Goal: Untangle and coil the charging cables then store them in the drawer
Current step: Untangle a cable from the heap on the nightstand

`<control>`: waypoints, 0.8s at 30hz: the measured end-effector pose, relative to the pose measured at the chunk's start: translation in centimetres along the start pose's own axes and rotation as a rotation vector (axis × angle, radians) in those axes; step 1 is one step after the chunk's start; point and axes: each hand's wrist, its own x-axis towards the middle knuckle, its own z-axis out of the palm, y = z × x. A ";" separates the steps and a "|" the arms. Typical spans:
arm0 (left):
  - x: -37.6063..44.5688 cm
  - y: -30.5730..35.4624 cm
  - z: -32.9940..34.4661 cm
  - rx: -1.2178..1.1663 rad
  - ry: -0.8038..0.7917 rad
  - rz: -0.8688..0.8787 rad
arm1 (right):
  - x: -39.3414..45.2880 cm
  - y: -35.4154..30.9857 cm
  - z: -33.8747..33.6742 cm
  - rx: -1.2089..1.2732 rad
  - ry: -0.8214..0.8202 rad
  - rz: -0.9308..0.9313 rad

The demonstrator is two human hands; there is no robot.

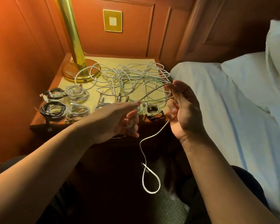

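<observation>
A tangle of white and pale green charging cables [129, 76] lies spread over the nightstand top [63, 84]. Several coiled cables, black ones [53, 109] and white ones [77, 92], sit along its front left. One white cable [149, 175] runs between my hands and hangs down in a loop in front of the nightstand. My left hand [120, 118] pinches this cable at the fingertips, above the nightstand's front edge. My right hand [184, 110], palm toward me, holds the same cable looped around its curled fingers. The drawer front below is dark and hard to see.
A brass lamp [74, 46] stands on its round base at the nightstand's back left. A gold wall plate [112, 21] is on the wooden panel behind. The bed with white sheet [225, 110] and pillows borders the nightstand on the right. Carpet lies below.
</observation>
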 end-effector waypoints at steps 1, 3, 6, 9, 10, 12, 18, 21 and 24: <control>0.1 -0.1 0.2 -0.030 -0.007 -0.047 | 0.1 0.1 0.0 0.019 0.008 0.018; 0.5 -0.4 0.4 -0.031 -0.008 -0.126 | 0.0 0.2 0.0 0.025 0.000 0.030; 0.8 -0.4 0.6 -0.172 -0.098 -0.148 | -0.1 0.6 0.4 -0.097 -0.049 -0.007; 0.9 0.3 0.3 -0.472 -0.282 -0.051 | -0.4 1.5 1.5 -0.334 -0.128 0.063; 0.9 0.5 -0.1 -0.579 -0.363 -0.001 | -0.6 2.0 1.8 -0.477 -0.180 0.069; 1.0 0.9 -1.0 -0.759 -0.485 0.078 | -1.1 2.9 2.2 -0.797 -0.351 0.072; 2.0 1.4 -1.6 -0.885 0.231 0.254 | -3.2 2.8 3.9 -1.100 -0.723 0.179; 2.5 1.3 -1.8 -0.786 0.306 0.299 | -3.6 1.5 4.3 -1.139 -0.654 0.037; 2.4 0.7 -2.2 -0.498 0.188 0.401 | -3.8 0.4 4.0 -1.110 -0.596 -0.061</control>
